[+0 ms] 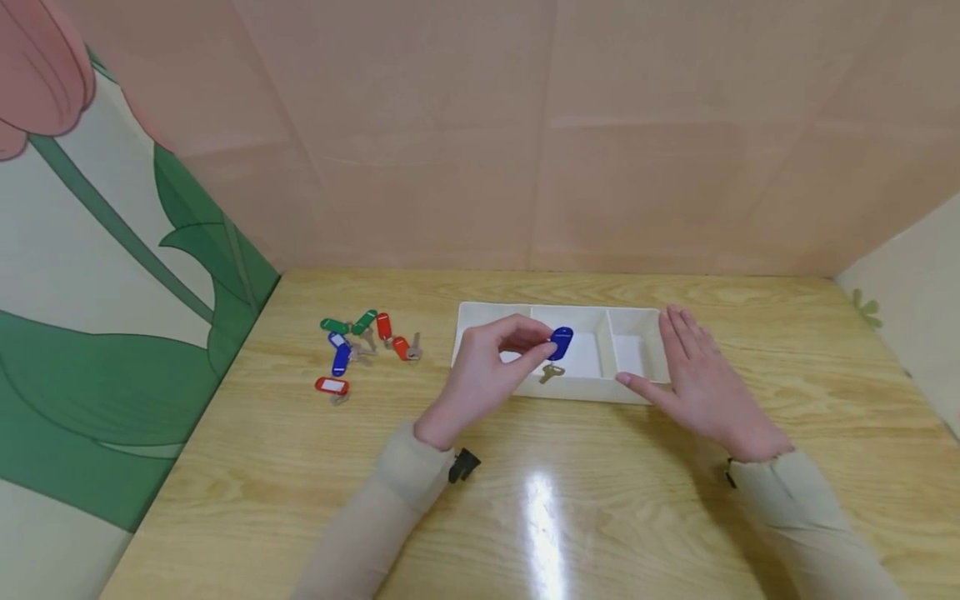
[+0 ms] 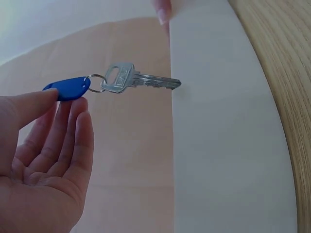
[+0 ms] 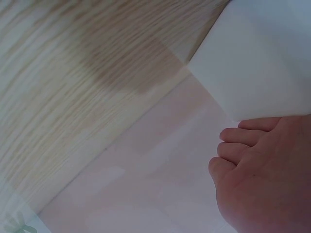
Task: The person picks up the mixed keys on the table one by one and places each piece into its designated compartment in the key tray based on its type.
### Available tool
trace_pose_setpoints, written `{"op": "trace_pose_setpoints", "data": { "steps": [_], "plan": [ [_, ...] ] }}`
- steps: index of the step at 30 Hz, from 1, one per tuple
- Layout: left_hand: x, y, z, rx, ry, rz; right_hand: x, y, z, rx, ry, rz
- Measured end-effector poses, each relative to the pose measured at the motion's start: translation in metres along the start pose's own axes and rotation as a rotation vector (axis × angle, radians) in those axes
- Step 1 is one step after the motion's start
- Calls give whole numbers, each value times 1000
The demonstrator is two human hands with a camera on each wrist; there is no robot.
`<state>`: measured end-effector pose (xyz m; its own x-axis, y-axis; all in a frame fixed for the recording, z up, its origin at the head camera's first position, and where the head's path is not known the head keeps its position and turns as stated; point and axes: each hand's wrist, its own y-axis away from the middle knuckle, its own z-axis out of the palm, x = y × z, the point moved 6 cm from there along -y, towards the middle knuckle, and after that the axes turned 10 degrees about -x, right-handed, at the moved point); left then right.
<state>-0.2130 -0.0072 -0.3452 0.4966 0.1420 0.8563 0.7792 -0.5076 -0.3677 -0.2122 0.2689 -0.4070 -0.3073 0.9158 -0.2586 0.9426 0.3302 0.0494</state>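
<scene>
Between thumb and fingertips my left hand [image 1: 483, 367] pinches a blue key tag [image 1: 561, 342], held above the middle of a white divided tray [image 1: 570, 389]. From the tag's ring a metal key [image 2: 124, 78] dangles, plain in the left wrist view. My right hand [image 1: 693, 379] rests against the tray's right end, its fingers extended along the outer wall and its thumb at the front rim. The right wrist view shows that hand [image 3: 267, 170] beside the white wall. Two dividers split the tray; its left part is partly hidden behind my left hand.
Left of the tray lies a loose group of tagged keys: green tags [image 1: 364, 322], red tags [image 1: 384, 326], blue tags [image 1: 341, 360] and a red tag with a white label [image 1: 332, 385]. They lie on a wooden table [image 1: 262, 500]. A pink wall [image 1: 420, 167] stands behind.
</scene>
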Motion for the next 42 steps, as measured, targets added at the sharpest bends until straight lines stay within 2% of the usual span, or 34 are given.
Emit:
{"op": "trace_pose_setpoints", "data": {
  "steps": [12,19,26,38,42],
  "plan": [
    [-4,-12,10,14,17,13,1,-1,0,-7,9,-2],
    [-5,-20,18,22,61,19,1,0,-1,-1,5,-4],
    [-3,-30,25,13,49,33,-1,1,-2,-3,-1,-11],
    [-2,-43,31,3,53,0,1,1,-1,3,-6,-15],
    [-1,-48,33,-6,53,8,1,0,-1,3,-10,-17]
  ]
}}
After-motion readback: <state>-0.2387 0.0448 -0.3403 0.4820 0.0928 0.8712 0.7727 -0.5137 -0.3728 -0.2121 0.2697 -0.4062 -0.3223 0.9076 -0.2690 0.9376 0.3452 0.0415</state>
